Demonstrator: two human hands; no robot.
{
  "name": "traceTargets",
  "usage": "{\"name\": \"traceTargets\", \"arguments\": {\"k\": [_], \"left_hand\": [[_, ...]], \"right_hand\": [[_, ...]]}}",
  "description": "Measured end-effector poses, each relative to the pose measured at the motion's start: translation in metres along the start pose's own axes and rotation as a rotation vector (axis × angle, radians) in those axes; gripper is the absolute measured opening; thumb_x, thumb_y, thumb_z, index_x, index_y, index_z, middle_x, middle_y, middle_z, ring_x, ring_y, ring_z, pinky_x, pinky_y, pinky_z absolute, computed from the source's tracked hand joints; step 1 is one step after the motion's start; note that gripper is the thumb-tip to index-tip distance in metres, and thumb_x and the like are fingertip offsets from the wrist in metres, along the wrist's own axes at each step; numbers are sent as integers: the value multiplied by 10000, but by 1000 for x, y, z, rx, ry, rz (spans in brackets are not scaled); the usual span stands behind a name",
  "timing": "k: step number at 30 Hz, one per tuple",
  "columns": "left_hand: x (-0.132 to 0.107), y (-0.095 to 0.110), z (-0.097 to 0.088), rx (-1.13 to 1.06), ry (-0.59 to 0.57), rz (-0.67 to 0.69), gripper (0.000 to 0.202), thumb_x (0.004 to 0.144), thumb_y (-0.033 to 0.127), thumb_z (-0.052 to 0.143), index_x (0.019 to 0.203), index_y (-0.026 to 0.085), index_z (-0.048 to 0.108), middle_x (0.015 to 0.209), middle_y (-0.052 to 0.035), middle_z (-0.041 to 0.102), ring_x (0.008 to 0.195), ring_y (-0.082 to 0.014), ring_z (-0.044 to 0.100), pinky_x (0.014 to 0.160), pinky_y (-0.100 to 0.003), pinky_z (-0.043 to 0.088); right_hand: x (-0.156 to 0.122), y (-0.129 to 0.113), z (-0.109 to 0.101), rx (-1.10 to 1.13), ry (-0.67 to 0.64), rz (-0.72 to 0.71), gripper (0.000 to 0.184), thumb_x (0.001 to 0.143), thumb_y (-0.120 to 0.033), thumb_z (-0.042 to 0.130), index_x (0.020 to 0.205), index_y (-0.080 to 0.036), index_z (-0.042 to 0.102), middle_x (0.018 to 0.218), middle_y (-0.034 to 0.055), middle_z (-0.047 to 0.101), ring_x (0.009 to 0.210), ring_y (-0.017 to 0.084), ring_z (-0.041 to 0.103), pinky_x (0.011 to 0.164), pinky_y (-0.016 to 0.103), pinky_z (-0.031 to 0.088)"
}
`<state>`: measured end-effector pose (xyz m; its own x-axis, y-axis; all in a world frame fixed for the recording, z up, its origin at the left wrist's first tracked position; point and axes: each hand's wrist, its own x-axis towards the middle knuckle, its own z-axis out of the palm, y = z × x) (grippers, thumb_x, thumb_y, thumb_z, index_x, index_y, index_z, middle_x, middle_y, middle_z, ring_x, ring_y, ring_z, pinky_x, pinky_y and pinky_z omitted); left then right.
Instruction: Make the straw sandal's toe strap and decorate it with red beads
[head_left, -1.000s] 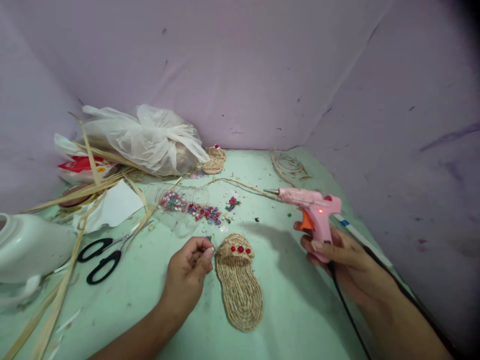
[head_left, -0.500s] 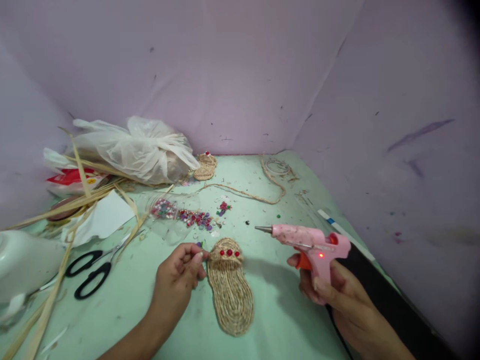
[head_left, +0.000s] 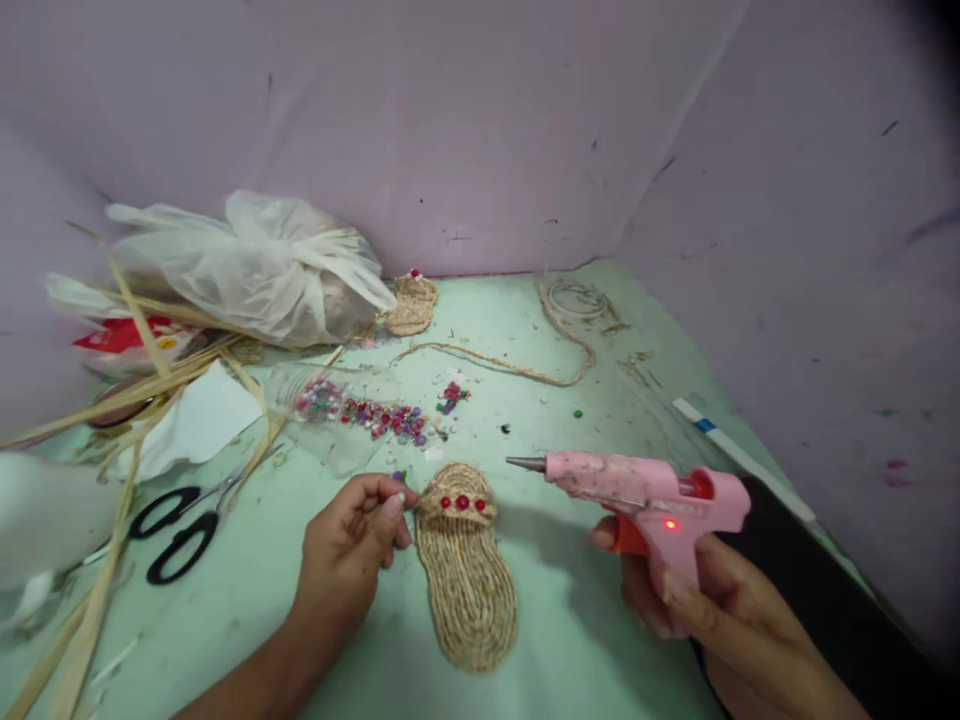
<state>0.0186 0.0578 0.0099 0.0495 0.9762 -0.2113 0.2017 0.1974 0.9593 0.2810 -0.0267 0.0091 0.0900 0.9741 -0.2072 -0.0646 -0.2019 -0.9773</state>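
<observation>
A small woven straw slipper [head_left: 469,590] lies flat on the table, its toe pointing away from me. Three red beads [head_left: 463,503] sit in a row across its strap. My left hand [head_left: 356,545] pinches the left edge of the strap between thumb and fingertips. Just behind those fingers lies a purple and green bead piece [head_left: 400,477]. In my right hand [head_left: 720,620] is a pink hot glue gun [head_left: 630,480], its red light on. A finger rests at the orange trigger [head_left: 628,536], and the metal nozzle points left, above the table and apart from the slipper.
Mixed beads [head_left: 386,420] spill from a clear bag. Black-handled scissors [head_left: 184,535], straw strips [head_left: 97,610], and a white plastic bag [head_left: 262,270] lie left. Behind are another slipper [head_left: 412,305] and a braided cord [head_left: 517,368]. A white strip [head_left: 742,458] lies right.
The view has shifted slightly. My right hand and the glue gun have moved a little to the right and look nearer. My left hand keeps its pinch at the slipper's strap.
</observation>
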Motion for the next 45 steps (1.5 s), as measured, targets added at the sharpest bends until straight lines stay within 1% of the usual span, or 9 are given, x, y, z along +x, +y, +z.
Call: {"name": "traceTargets", "arguments": {"k": [4, 9, 12, 20, 24, 30, 35, 39, 45], "left_hand": [[1, 1, 2, -35, 8, 4, 184, 746, 326, 573, 773, 148, 533, 518, 28, 556, 440, -82, 460, 408, -179, 370], [-1, -2, 0, -84, -7, 52, 159, 756, 303, 560, 768, 152, 514, 633, 4, 605, 453, -68, 470, 411, -178, 371], [-2, -3, -1, -93, -8, 77, 144, 765, 293, 550, 762, 153, 515, 600, 16, 589, 440, -65, 460, 409, -178, 366], [-4, -3, -1, -142, 9, 69, 138, 754, 287, 555, 740, 155, 519, 556, 22, 579, 419, -62, 450, 396, -175, 349], [-2, -1, -1, -169, 5, 56, 138, 740, 286, 566, 730, 156, 523, 562, 18, 587, 417, -62, 453, 390, -174, 348], [-2, -1, -1, -166, -2, 50, 130, 744, 279, 558, 723, 156, 522, 546, 23, 578, 416, -59, 447, 390, -170, 348], [-3, -1, -1, -161, 1, 56, 137, 749, 283, 551, 728, 152, 517, 571, 18, 586, 419, -55, 451, 390, -171, 345], [-3, 1, -1, -158, 4, 51, 146, 747, 290, 552, 728, 150, 515, 597, 14, 593, 416, -52, 450, 385, -171, 340], [-3, 0, -2, -152, 1, 54, 141, 751, 290, 556, 732, 155, 519, 557, 26, 580, 419, -59, 449, 396, -173, 348]], "right_hand": [[-2, -3, -2, 20, -47, -52, 325, 796, -501, 533, 884, -210, 649, 565, 2, 475, 504, 123, 389, 460, 252, 305], [-4, -9, 4, 4, 6, -138, 334, 795, -481, 540, 929, -189, 634, 587, 17, 514, 497, 128, 376, 457, 265, 272], [-5, -11, 6, -13, 3, -174, 314, 800, -465, 539, 906, -189, 644, 650, 38, 560, 496, 123, 378, 457, 270, 263], [-12, -12, 4, -26, -20, -210, 278, 799, -454, 548, 891, -223, 673, 671, 43, 587, 494, 122, 378, 447, 270, 273], [-14, -17, 7, -29, 29, -204, 232, 807, -434, 547, 842, -242, 673, 617, 22, 543, 500, 128, 389, 450, 270, 297], [-15, -20, 8, -28, 70, -216, 231, 791, -441, 565, 861, -243, 662, 796, 42, 606, 500, 109, 402, 451, 270, 315], [-14, -18, 8, -19, 48, -207, 202, 803, -420, 559, 791, -241, 651, 668, 20, 558, 499, 120, 401, 449, 271, 311], [-13, -12, 2, -54, 0, -208, 236, 823, -421, 529, 855, -232, 667, 557, 11, 513, 497, 132, 382, 447, 270, 289], [-12, -9, -2, -128, -40, -212, 305, 806, -459, 542, 915, -210, 679, 655, 44, 594, 490, 126, 401, 440, 261, 313]]}}
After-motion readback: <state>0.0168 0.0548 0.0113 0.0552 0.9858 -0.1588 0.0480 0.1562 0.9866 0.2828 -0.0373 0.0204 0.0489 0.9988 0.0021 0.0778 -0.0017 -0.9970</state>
